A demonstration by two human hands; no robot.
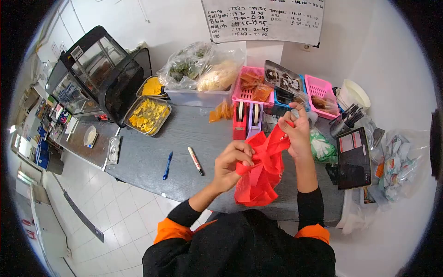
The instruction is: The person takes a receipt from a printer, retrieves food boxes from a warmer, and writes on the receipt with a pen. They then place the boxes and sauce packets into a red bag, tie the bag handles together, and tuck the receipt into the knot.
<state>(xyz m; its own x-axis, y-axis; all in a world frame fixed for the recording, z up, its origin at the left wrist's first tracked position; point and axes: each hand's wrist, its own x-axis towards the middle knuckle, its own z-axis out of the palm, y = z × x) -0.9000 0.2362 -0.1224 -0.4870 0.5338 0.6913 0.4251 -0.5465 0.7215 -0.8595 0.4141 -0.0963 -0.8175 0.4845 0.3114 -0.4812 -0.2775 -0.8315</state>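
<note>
Both hands are on a red fabric bag, which hangs over the front part of the grey table. My left hand is closed on one red strip of it, at the bag's left side. Higher up and to the right, my right hand pinches another strip, pulled upward. Between the hands the red cloth crosses over itself in folds. The bag's lower part bulges; what may be inside is hidden. Left of the bag lie a marker and a blue pen.
Behind the bag stand a red tape dispenser, a purple one and a pink basket. A dark tablet is at the right. Metal trays of yellow food and a glass display case occupy the left.
</note>
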